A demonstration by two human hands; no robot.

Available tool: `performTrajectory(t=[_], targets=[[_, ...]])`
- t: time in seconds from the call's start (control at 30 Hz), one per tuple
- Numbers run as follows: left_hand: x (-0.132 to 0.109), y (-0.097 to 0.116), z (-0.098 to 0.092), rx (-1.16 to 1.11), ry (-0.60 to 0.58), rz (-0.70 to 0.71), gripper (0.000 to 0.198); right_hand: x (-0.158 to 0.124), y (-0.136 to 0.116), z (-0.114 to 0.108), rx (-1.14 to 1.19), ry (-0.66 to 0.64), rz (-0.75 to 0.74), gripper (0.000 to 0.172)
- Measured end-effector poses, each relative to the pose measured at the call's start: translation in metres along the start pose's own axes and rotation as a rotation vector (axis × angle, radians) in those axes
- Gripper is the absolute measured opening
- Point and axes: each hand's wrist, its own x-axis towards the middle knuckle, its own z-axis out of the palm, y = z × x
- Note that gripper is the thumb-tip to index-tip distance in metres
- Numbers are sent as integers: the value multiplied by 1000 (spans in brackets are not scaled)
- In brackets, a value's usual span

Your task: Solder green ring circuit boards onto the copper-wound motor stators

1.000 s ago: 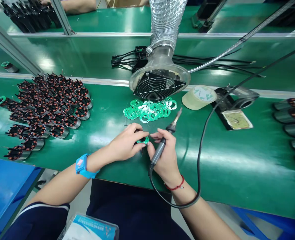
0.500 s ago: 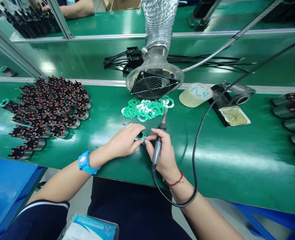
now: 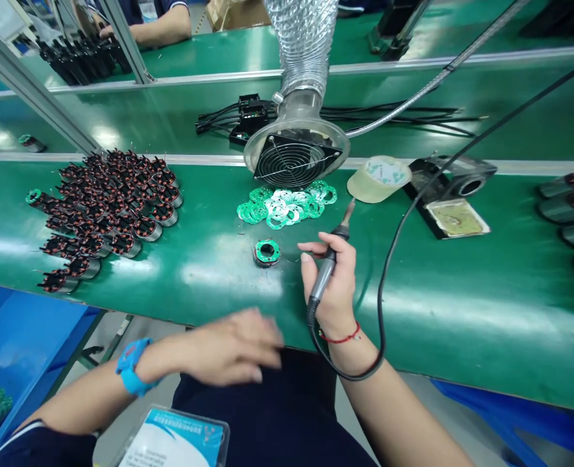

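A small motor stator with a green ring board on top (image 3: 266,252) stands alone on the green table (image 3: 218,272). My right hand (image 3: 333,285) is just to its right, closed round a soldering iron (image 3: 329,259) whose tip points up and away toward the back. My left hand (image 3: 233,347) has come off the table and hovers over my lap at the table's near edge, blurred by motion, fingers stretched out and holding nothing. A pile of loose green ring boards (image 3: 287,204) lies behind the stator.
Several copper-wound stators (image 3: 111,207) are massed at the left. A fume extractor fan (image 3: 296,155) on a foil duct stands behind the boards. A tape roll (image 3: 379,178), an iron stand with sponge (image 3: 454,201) and more stators (image 3: 571,214) sit right. Another person's arm (image 3: 165,26) rests at the far table.
My left hand let go of the stator and pulled back toward my lap. The stator now stands free. My right hand shifted slightly right with the iron.
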Motion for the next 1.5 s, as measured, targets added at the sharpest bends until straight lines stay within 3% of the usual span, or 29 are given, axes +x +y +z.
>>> performTrajectory(t=[0.03,0.07,0.1,0.2,0.27,0.47,0.53,0.7,0.83,0.97,1.3,1.5], targets=[[-3,7,8,-126,-65,70,22,0,0,0,11,15,-5,34],[-6,11,12,-197,-42,68,21,0,-1,0,19,28,-10,34],[-8,13,14,-219,39,15,21,0,-1,0,24,34,-17,33],[-6,7,7,-45,436,-309,19,-2,-2,1,13,-19,-37,34],[2,-1,-2,87,557,-480,19,-1,-4,3,-28,-134,-59,39],[41,-13,-14,265,485,-612,11,26,-22,9,-192,-656,-262,53],[44,-15,-18,295,467,-617,8,34,-22,9,-221,-733,-284,52],[42,-26,-39,230,627,-531,11,31,-9,6,-242,-616,-274,45],[57,-37,-49,-218,633,-413,4,21,-7,4,-241,-519,-308,49],[71,-45,-49,-492,602,-447,10,15,-13,-2,-206,-451,-392,53],[66,-46,-46,-588,681,-506,9,14,-10,-2,-172,-395,-425,45],[68,-52,-44,-528,655,-561,9,6,-4,-10,30,-196,-219,40]])
